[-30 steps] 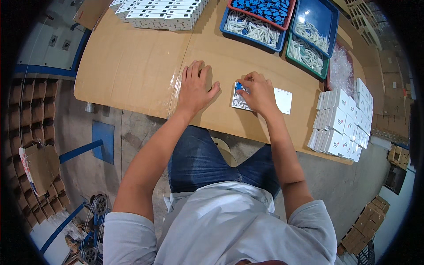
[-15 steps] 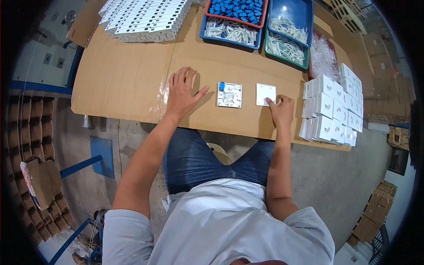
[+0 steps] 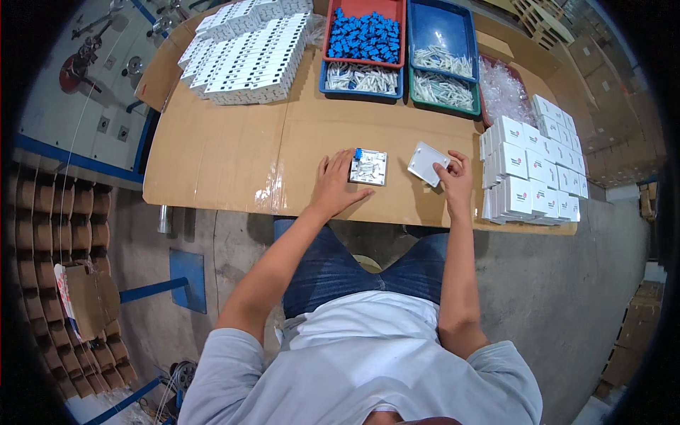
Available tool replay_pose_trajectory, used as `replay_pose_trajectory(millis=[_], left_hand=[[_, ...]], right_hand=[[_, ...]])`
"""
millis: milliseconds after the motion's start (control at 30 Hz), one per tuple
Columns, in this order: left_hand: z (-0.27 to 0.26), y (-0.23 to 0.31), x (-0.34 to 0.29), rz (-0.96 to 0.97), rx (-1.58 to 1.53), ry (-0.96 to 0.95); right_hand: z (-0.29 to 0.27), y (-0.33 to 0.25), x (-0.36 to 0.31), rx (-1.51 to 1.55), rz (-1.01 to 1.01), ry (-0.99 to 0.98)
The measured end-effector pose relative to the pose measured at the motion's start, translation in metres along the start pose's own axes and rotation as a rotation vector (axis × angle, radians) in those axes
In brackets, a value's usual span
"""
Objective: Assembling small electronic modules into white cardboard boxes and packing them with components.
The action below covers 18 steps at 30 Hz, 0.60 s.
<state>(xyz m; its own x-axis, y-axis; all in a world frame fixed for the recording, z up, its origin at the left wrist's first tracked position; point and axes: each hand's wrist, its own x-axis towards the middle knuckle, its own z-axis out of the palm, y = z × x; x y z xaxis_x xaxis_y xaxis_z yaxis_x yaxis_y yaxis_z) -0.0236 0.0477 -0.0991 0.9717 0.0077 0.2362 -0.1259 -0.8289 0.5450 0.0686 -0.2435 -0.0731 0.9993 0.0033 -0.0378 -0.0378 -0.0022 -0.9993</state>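
A square white box base [image 3: 370, 170] lies on the cardboard-covered table, its inside facing up. A blue connector [image 3: 359, 154] sits in its far left corner, with small pale parts inside that are too small to name. My left hand [image 3: 334, 185] rests at the base's left side, fingers stretched out and thumb apart, at or very near its edge. To the right, my right hand [image 3: 457, 176] pinches a square white cover [image 3: 426, 162] by its right edge. The cover is tilted and looks lifted off the table.
Stacked white boxes [image 3: 528, 173] stand right of my right hand. Rows of white boxes [image 3: 248, 64] fill the far left. At the back are a red tray [image 3: 406, 42] of blue connectors, blue and green trays [image 3: 445, 108] of small white parts, and clear plastic bags [image 3: 504, 92].
My left hand has moved right, up to the box base. My right hand has picked up the cover, which lay flat before and is now tilted. The whole view has shifted slightly.
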Motion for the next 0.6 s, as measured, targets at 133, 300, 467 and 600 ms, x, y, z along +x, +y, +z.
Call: replay_pose_trajectory(millis=[133, 300, 467, 600], left_hand=[[0.015, 0.008, 0.009, -0.089, 0.004, 0.005], [0.012, 0.017, 0.018, -0.159, -0.573, -0.016], [-0.003, 0.039, 0.010, -0.312, -1.416, -0.041], [-0.026, 0.058, -0.002, -0.360, -1.958, -0.162]], right_hand=[[-0.014, 0.001, 0.001, 0.197, 0.032, 0.049], [-0.022, 0.004, -0.006, 0.734, 0.261, -0.013], [-0.006, -0.027, -0.023, 0.915, 0.297, -0.193], [0.004, -0.047, -0.027, 1.157, 0.350, -0.384]])
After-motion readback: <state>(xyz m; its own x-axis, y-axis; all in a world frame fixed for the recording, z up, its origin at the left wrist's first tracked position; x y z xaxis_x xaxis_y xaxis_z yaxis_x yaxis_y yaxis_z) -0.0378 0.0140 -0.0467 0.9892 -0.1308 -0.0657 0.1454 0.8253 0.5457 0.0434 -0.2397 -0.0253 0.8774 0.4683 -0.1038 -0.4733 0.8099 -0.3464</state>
